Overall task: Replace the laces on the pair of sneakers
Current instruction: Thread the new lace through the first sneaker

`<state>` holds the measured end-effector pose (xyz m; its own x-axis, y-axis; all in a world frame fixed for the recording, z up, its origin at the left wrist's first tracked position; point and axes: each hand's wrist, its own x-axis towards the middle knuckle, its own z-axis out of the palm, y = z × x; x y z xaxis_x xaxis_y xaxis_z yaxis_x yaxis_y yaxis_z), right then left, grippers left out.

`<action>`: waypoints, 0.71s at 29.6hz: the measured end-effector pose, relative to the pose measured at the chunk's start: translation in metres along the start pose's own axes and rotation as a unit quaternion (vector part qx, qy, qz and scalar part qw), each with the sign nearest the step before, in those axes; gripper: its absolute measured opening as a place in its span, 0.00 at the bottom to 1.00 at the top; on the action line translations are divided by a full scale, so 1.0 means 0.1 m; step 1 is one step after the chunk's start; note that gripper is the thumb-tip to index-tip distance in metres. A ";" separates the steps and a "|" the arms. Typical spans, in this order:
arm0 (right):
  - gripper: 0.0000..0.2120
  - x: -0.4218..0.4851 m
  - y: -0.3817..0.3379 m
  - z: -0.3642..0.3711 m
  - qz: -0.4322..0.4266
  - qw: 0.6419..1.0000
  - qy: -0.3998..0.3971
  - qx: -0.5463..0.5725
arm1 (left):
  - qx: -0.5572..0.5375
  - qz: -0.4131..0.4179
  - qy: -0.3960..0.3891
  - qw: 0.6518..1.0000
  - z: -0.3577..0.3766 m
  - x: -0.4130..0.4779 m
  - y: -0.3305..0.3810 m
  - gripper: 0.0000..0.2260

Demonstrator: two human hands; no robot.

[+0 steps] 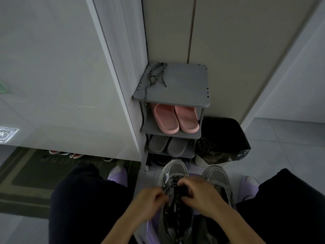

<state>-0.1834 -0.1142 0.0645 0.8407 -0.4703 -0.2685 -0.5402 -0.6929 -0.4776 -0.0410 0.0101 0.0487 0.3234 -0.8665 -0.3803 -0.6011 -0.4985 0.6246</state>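
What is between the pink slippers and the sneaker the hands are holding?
In the head view, grey slippers sit on the rack's lower shelf, between the pink slippers above and the sneaker in both hands.

Dim light, seated person looking down between dark-trousered knees. Left hand (149, 199) and right hand (200, 194) both pinch at the lacing of the left grey sneaker (174, 205); which strand each holds is hard to make out. Second grey sneaker (218, 180) just beside it, to the right. Ahead, grey shoe rack (186, 85): a loose speckled lace (156, 76) on top, pink slippers (175, 118) on the shelf below, grey slippers (168, 146) lower. Black bag (226, 138) beside the rack.
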 end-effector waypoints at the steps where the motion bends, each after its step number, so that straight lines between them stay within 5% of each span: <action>1: 0.16 0.01 -0.03 0.01 -0.024 0.999 -0.009 -0.033 | 0.006 -0.007 0.051 0.999 0.01 0.06 -0.04 0.07; 4: 0.11 0.01 -0.08 0.06 -0.044 0.997 -0.015 -0.065 | 0.024 0.001 0.062 0.998 0.09 0.19 -0.11 0.12; 7: 0.11 0.02 -0.03 0.07 -0.032 0.999 0.027 0.024 | 0.059 0.012 0.067 0.996 0.08 0.27 -0.10 0.08; 11: 0.18 0.15 -0.09 0.03 -0.050 0.993 0.076 0.081 | -0.056 0.046 0.072 0.995 -0.12 0.25 0.05 0.05; 14: 0.10 0.31 -0.19 0.01 -0.036 0.989 0.072 0.125 | -0.101 0.074 0.085 0.988 -0.31 0.19 0.20 0.05; 17: 0.04 0.36 -0.08 -0.09 0.069 0.943 0.110 0.305 | -0.083 0.044 0.111 0.989 -0.52 0.15 0.13 0.06; 21: 0.04 0.31 0.10 -0.09 0.152 0.888 0.152 0.407 | -0.029 0.010 0.012 0.999 -0.56 0.11 -0.12 0.09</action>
<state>-0.1632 -0.1407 0.0592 0.5444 -0.7794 -0.3100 -0.4306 0.0574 -0.9007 0.0106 0.0052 0.0748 0.3290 -0.8765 -0.3516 -0.5638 -0.4809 0.6714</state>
